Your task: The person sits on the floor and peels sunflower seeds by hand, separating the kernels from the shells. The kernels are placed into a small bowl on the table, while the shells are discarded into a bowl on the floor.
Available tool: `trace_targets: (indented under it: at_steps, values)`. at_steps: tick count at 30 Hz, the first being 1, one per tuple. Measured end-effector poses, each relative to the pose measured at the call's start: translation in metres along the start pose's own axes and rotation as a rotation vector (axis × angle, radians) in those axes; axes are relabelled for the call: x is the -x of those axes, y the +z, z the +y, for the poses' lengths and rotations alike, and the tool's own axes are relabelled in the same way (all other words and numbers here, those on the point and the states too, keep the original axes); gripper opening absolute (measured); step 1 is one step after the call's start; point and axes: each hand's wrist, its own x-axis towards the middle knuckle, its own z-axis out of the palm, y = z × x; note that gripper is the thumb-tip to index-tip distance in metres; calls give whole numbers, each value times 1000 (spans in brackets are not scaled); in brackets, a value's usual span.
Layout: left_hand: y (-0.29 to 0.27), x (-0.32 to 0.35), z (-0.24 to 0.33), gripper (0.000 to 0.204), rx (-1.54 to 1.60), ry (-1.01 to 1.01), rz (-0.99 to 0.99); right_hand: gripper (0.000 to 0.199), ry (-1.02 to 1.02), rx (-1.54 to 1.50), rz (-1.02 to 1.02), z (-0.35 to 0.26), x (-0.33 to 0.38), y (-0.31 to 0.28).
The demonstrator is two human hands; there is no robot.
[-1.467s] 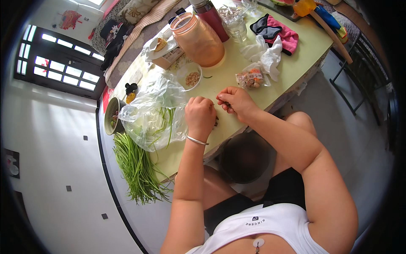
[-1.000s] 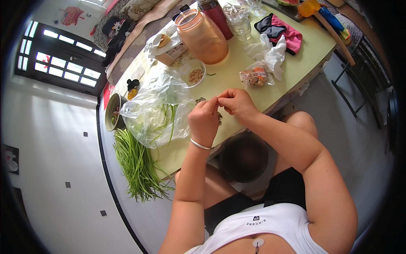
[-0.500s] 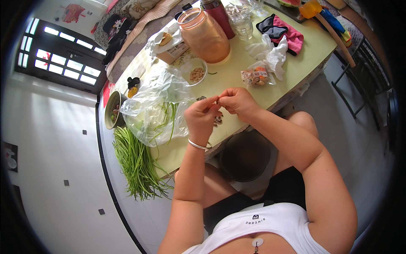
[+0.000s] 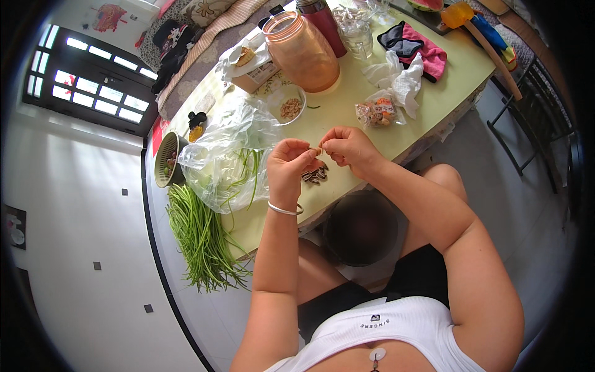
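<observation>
My left hand (image 4: 287, 170) and my right hand (image 4: 351, 150) meet over the near edge of the table, fingertips almost touching. Thumb and forefinger of the left pinch a small pale-brown seed-like piece (image 4: 318, 150). The right fingertips are closed at its other side; whether they grip it too is hard to see. Just below the fingers lies a small heap of dark, pale-streaked seeds (image 4: 315, 175), partly covered by my left hand. Beyond the hands stands a white bowl (image 4: 301, 109) with light tan kernels (image 4: 289, 109) in it.
Left of my hands lie a clear plastic bag (image 4: 211, 162) and a bunch of long green stems (image 4: 201, 239) hanging over the edge. An orange jar (image 4: 304, 56) and a bagged snack (image 4: 376, 113) stand farther back. Below the table edge is a dark bin (image 4: 361, 229).
My left hand has shifted slightly left and its fingers have drawn a little away from the right ones. The pale piece and more of the seed heap now show.
</observation>
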Motion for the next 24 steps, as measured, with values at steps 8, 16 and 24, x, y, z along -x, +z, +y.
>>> trace_targets:
  at_steps: [8, 16, 24]
  values:
    - [11, 6, 0, 12, -588, 322, 39, 19, 135, -57, -45, 2, 0, 3]
    - [15, 1, 14, 5, -969, 660, 127, 13, 131, -152, -102, -1, 2, 2]
    - [-17, -65, 42, 9, -998, 611, 377, 12, 111, -209, 7, -9, -1, -6]
